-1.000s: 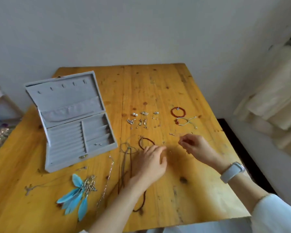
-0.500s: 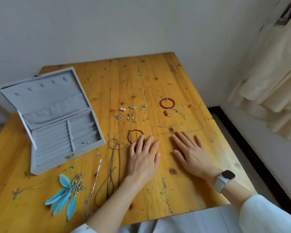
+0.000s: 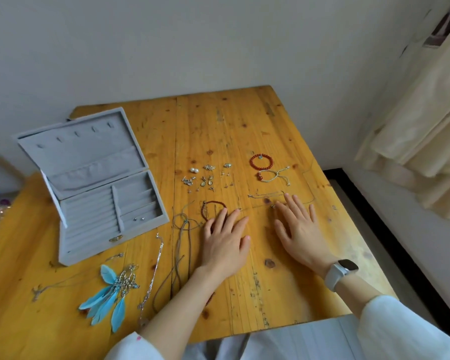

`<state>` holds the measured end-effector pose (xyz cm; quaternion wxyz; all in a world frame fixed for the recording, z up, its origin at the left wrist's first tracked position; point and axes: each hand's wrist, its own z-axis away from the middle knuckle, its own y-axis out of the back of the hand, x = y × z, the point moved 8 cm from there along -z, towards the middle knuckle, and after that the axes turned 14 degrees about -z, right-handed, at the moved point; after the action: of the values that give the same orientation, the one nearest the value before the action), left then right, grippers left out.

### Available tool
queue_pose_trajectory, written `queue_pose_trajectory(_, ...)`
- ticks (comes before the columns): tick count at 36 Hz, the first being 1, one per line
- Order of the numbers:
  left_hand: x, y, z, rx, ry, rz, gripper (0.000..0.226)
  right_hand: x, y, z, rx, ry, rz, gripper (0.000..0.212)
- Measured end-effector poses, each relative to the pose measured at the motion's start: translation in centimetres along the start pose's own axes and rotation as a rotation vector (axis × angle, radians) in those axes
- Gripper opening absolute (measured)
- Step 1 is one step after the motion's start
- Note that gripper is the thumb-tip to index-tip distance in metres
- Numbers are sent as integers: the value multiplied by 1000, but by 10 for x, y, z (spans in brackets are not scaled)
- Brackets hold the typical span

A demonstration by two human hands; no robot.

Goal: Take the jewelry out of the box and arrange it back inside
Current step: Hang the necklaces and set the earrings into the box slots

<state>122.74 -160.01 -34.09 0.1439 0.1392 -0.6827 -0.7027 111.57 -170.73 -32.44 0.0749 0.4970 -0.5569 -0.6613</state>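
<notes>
Both hands, pinching earlier, now lie flat, open and empty: left hand (image 3: 225,242) nearer, jewelry box (image 3: 94,188) at its 10 o'clock, right hand (image 3: 300,229) farther.

White long sleeves (image 3: 411,331) on both arms, pale-strapped smartwatch (image 3: 340,272) on rt wrist (dark screen).

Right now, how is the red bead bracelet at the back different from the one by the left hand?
The back bracelet lies in the clear as a full ring; the near bracelet is partly hidden under the left hand.
The back bracelet carries a small silvery charm; none can be made out on the near bracelet.
The back bracelet looks brighter red; the near bracelet looks darker.
Both are red bead loops lying flat on the table, outside the box.
</notes>
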Motion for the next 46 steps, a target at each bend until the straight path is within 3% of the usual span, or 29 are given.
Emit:
queue_pose_trajectory(3,-8,13,0,46,6,185,45,-18,2,-1,79,60,-101,46)
queue_pose_trajectory(8,-40,45,20,280,99,340,43,-63,-7,-1,130,151,-262,33)
queue_pose_trajectory(14,-103,60,85,485,291,378,34,-125,-45,11,26,272,-350,28)
queue_pose_trajectory(21,-176,29,174,581,542,420,32,-192,-102,26,-157,392,-402,27)
queue_pose_trajectory(28,-226,19,233,696,729,274,30,-242,-145,17,-262,469,-310,25)
queue_pose_trajectory(33,-239,7,241,574,863,87,29,-261,-167,10,-320,493,-125,39)
queue_pose_trajectory(40,-237,4,235,436,902,4,24,-258,-173,2,-390,416,-147,29)
queue_pose_trajectory(46,-237,3,234,425,891,-14,25,-261,-162,4,-508,316,-489,6)
